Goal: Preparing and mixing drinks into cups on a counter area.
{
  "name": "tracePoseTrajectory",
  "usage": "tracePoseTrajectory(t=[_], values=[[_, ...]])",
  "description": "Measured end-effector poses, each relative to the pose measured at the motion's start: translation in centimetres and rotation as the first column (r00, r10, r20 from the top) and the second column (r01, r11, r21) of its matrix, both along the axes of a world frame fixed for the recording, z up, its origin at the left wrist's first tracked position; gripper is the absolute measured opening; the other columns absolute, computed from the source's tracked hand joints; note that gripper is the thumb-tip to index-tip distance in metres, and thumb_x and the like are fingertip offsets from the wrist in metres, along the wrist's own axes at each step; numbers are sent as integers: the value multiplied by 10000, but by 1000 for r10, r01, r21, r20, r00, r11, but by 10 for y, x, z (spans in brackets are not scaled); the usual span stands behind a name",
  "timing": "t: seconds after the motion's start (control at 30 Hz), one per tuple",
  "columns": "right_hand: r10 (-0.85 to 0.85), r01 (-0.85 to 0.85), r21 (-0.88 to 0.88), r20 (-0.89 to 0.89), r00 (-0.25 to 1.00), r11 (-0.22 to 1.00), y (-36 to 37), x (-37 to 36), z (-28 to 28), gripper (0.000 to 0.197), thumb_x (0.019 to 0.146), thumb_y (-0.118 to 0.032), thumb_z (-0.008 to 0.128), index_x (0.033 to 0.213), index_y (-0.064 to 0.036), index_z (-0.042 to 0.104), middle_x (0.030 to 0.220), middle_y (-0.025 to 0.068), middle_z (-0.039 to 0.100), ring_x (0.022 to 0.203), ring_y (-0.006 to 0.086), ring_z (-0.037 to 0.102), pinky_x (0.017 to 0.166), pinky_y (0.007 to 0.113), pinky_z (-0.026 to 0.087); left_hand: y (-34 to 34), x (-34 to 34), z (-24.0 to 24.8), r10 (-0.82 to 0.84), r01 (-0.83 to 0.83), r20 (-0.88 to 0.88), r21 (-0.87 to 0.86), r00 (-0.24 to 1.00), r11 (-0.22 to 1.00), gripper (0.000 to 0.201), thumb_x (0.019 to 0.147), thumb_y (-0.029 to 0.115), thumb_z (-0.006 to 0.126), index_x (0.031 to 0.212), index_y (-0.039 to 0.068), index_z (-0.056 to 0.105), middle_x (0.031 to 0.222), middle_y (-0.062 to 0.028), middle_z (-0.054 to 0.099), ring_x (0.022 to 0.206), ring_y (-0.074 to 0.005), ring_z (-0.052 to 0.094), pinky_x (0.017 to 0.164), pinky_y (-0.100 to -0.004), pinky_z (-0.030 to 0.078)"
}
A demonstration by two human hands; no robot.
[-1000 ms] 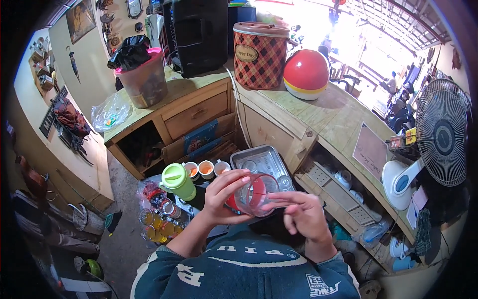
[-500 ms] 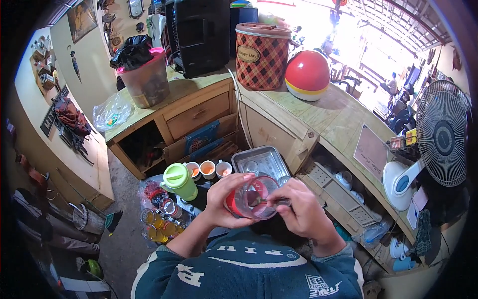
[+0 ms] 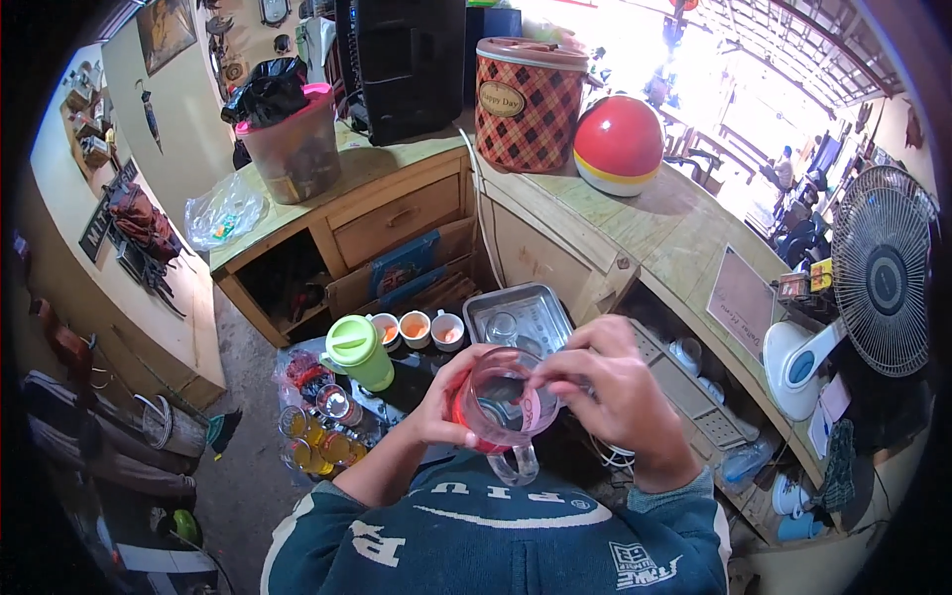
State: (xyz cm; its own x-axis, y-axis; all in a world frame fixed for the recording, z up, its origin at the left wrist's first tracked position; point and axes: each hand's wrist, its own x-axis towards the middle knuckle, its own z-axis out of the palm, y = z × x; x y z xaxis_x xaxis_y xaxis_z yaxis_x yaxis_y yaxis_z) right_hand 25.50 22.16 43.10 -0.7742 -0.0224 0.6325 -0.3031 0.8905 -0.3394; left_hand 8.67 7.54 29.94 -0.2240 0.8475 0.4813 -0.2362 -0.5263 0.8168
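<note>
My left hand [image 3: 444, 405] is wrapped round a clear mug [image 3: 516, 436] with red print, held tilted before my chest, its mouth facing up and its handle toward me. At the far right side of the rim, my right hand [image 3: 613, 387] is closed in a pinch, fingertips over the mug's mouth. A spoon showed in that pinch half a second ago; now the fingers mostly hide it. Beyond the mug, a metal tray [image 3: 535, 297] holds a drinking glass [image 3: 501, 325]. Left of the tray stand three white cups [image 3: 448, 331] with orange contents and a green lidded pitcher [image 3: 359, 355].
Several glasses [image 3: 313, 458] of amber drink stand at lower left. A wooden counter [image 3: 684, 233] curves round the far side, bearing a plaid cooler [image 3: 531, 109], a red ball-shaped container [image 3: 620, 144], a plastic bin [image 3: 293, 149] and a black speaker [image 3: 412, 69]. A fan [image 3: 883, 268] stands right.
The mug has turned more upright, and its handle now shows toward me. My right hand has risen and shifted slightly right, and the spoon that showed inside the mug is now mostly hidden.
</note>
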Motion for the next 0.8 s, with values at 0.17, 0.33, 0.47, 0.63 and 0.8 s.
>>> tracePoseTrajectory(t=[0.17,0.33,0.47,0.63,0.8], values=[[-102,93,-63,-157,982,994,12,11,11,232,735,-134,730,961,-102,688,740,36,572,827,222,571,848,411,402,-1,4,2,-131,142,151,-59,980,988,1053,566,418,843,1388,-27,358,1309,-188,507,1194,-264,538,1030,-381,413],[120,-120,-3,53,991,993,12,-8,0,205,707,-152,747,910,-146,726,771,6,602,813,189,548,816,375,401,10,0,-7,-249,258,232,-9,940,966,1062,561,431,839,1386,-34,359,1277,-198,529,1176,-272,552,1021,-391,427],[73,-82,-95,-103,992,992,21,2,13,230,743,-137,733,970,-116,704,896,53,637,858,230,574,886,402,395,6,5,-13,-348,376,343,-16,873,927,1084,550,455,831,1379,-58,357,1256,-184,541,1160,-265,564,1021,-385,426],[285,-281,-148,7,958,948,33,-12,7,230,741,-111,742,970,-125,726,865,41,694,828,215,559,812,348,419,14,5,-23,-530,546,363,67,766,835,1042,558,432,802,1376,-24,343,1259,-253,512,1123,-362,574,973,-451,456],[310,-302,-197,11,951,933,25,-18,-6,237,732,-66,742,963,-96,705,794,22,673,749,213,562,742,338,440,18,5,-32,-633,659,392,84,668,747,1035,556,419,789,1375,-8,323,1241,-311,489,1130,-443,547,931,-517,480]])
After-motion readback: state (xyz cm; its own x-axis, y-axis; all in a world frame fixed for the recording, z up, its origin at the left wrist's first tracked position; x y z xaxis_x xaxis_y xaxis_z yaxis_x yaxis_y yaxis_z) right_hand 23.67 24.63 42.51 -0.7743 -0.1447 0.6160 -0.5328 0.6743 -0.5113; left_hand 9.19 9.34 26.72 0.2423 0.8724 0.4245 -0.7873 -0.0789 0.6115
